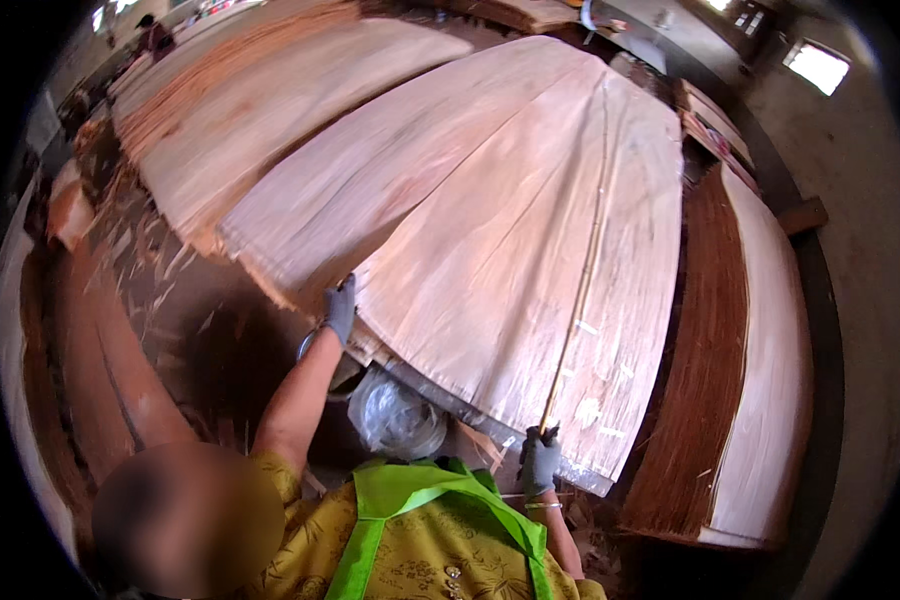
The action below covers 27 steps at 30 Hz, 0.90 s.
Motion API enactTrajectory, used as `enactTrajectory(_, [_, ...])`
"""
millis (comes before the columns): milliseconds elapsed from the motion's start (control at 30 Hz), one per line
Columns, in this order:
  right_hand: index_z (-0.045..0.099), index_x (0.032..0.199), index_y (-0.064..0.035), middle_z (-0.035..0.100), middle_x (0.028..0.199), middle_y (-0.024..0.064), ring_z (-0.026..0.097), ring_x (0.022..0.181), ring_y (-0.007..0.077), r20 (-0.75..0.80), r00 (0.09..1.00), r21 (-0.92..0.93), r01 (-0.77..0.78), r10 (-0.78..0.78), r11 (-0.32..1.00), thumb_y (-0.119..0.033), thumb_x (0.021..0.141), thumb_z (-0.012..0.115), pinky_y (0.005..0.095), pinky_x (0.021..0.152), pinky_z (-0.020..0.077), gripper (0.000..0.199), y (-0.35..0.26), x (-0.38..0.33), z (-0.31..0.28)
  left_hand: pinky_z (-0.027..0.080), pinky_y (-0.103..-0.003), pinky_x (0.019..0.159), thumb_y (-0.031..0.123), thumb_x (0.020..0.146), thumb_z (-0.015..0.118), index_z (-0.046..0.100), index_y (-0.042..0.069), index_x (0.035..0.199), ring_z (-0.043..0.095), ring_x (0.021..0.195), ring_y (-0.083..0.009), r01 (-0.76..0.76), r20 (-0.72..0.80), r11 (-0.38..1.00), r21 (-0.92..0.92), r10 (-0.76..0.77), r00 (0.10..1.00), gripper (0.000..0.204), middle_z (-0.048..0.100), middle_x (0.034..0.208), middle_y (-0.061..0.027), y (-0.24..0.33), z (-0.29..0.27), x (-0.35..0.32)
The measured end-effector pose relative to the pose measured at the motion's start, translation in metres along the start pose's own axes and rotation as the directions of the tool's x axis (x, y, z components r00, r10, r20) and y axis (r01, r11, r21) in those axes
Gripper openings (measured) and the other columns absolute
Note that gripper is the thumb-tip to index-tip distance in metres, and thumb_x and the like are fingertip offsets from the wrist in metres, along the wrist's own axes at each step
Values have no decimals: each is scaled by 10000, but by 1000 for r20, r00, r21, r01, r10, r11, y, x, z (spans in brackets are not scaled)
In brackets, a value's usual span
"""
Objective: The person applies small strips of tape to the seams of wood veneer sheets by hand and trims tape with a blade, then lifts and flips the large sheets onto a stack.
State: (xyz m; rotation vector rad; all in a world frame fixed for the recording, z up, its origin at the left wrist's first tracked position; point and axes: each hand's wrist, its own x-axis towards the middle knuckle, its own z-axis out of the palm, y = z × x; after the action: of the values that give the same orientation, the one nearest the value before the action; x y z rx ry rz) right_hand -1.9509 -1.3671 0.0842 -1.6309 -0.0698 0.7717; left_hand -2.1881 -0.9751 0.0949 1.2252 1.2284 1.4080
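Observation:
A broad stack of pale wood veneer sheets (510,230) fans out in front of me, its near edge close to my body. My left hand (340,310), in a grey glove, grips the near left corner of a top veneer sheet. In my right hand (540,461), also gloved in grey, is the near end of a long thin stick (587,270). The stick lies lengthwise over the sheets and reaches almost to their far end. Small white strips (612,432) show on the veneer near my right hand.
Another veneer stack (270,110) lies to the left, and a reddish-brown one with a pale top sheet (765,370) to the right. Under the near edge sits a clear plastic-wrapped bundle (398,415). Wood scraps (155,260) litter the floor at left.

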Motion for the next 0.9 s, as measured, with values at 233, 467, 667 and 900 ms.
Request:
enactTrajectory(233, [554,821,-43,532,561,36,493,425,145,400,915,-180,129,-47,975,-168,895,504,279,377,378,154,75,17,12,475,-322,656,265,902,529,630,-34,939,616,697,-215,-450,422,860,238,326,846,318,652,807,-182,145,72,-21])
enactTrajectory(467, [560,1005,18,584,768,41,503,656,151,703,712,-287,264,16,921,-146,897,487,305,608,454,210,93,-3,27,454,-328,895,287,902,528,572,22,1157,614,984,-252,-560,922,825,76,156,354,371,625,1096,-151,189,235,-195])
enactTrajectory(667, [548,1125,-25,587,816,22,499,660,117,753,574,39,451,-323,892,-283,929,468,268,582,438,333,100,26,14,470,-467,715,348,858,445,623,57,865,616,813,-350,-887,974,461,4,-204,-102,341,637,888,-179,105,323,-336])
enactTrajectory(900, [495,1228,-32,576,1094,103,515,935,168,811,573,-301,238,116,923,-325,934,460,310,826,436,417,26,-2,5,470,-469,692,362,861,502,579,56,946,615,783,-362,-866,938,487,-114,-234,-255,327,630,844,-178,77,290,-360])
